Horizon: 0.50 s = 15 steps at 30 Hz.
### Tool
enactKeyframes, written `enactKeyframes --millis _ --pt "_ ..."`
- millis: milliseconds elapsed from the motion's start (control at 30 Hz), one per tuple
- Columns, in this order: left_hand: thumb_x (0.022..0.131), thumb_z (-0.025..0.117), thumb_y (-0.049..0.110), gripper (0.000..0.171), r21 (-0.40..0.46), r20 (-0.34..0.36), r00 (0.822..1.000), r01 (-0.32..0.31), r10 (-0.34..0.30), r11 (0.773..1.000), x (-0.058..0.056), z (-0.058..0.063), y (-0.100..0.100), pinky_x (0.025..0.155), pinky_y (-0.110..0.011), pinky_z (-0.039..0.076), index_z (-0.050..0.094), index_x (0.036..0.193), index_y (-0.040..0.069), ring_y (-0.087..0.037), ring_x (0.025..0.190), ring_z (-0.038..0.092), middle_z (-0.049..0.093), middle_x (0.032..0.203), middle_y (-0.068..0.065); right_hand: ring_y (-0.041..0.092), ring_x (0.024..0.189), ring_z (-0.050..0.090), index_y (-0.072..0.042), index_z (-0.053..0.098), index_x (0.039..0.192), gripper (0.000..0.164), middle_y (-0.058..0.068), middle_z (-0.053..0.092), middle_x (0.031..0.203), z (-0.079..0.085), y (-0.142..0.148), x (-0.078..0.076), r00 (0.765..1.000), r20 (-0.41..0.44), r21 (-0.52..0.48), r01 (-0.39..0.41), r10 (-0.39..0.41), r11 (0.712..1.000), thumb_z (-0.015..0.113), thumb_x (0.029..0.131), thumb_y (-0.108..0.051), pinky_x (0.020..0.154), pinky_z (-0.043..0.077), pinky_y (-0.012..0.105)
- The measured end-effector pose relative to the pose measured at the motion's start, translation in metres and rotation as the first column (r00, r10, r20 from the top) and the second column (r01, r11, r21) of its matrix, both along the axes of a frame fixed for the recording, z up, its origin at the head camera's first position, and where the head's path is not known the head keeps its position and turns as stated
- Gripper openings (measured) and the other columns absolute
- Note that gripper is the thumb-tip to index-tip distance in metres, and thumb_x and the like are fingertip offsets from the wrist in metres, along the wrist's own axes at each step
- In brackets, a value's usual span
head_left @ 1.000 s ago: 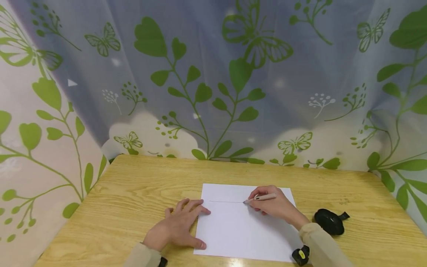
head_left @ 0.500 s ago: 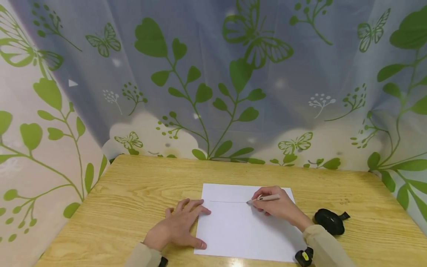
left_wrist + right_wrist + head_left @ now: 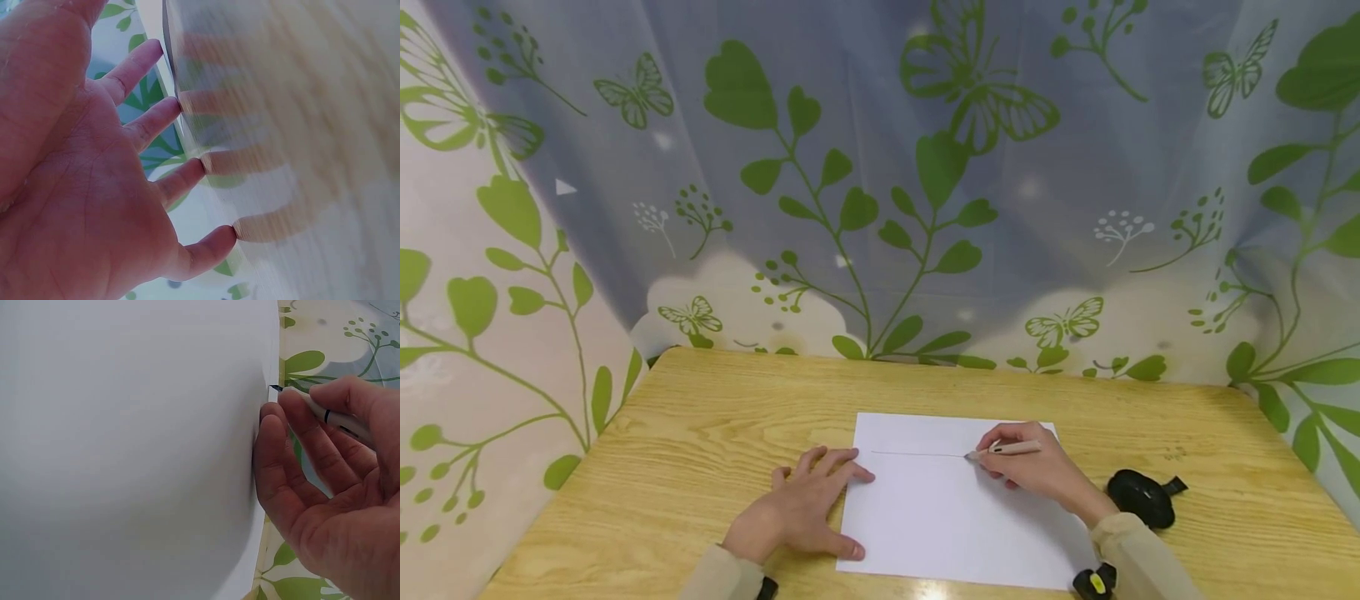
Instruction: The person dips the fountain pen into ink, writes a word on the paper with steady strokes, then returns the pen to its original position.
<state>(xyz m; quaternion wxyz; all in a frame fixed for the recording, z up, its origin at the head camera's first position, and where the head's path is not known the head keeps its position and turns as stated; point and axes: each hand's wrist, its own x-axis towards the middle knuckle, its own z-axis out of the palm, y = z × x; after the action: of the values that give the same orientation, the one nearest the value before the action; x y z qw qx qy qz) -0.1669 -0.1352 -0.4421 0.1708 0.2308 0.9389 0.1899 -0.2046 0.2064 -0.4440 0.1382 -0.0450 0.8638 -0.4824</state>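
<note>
A sheet of white paper (image 3: 925,525) lies on the wooden table. A thin dark line (image 3: 917,453) runs across its upper part. My right hand (image 3: 1043,468) pinches a pale pen (image 3: 1019,447), whose tip meets the right end of the line. In the right wrist view the pen (image 3: 337,419) shows a dark pointed nib, and the outer fingers (image 3: 272,450) curl beside the paper. My left hand (image 3: 805,507) rests spread at the paper's left edge, with the thumb on the sheet. Its fingertips touch the surface in the left wrist view.
A black rounded case (image 3: 1141,497) with a short strap lies right of the paper, close to the right forearm. A curtain (image 3: 880,208) printed with leaves and butterflies hangs behind the wooden table (image 3: 737,392) and at its sides.
My right hand has slid to the right with the pen, and the line on the paper has grown longer behind the tip. My left hand has stayed in place.
</note>
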Motion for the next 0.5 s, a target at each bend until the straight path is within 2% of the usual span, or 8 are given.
enactKeyframes --millis 500 --pt "0.074 0.083 0.063 0.083 0.002 0.002 1.0 0.001 -0.001 1.0 0.0004 -0.0008 -0.0002 0.101 -0.085 0.024 0.047 0.142 0.033 -0.049 0.15 0.021 0.028 0.166 -0.002 0.017 0.069 0.062 -0.01 0.072 0.102 0.022 0.003 0.071 0.078 -0.0017 0.0075 0.0017 0.999 0.023 0.012 0.034 -0.035 0.999 0.076 0.093 -0.03 0.061 0.056 0.031"
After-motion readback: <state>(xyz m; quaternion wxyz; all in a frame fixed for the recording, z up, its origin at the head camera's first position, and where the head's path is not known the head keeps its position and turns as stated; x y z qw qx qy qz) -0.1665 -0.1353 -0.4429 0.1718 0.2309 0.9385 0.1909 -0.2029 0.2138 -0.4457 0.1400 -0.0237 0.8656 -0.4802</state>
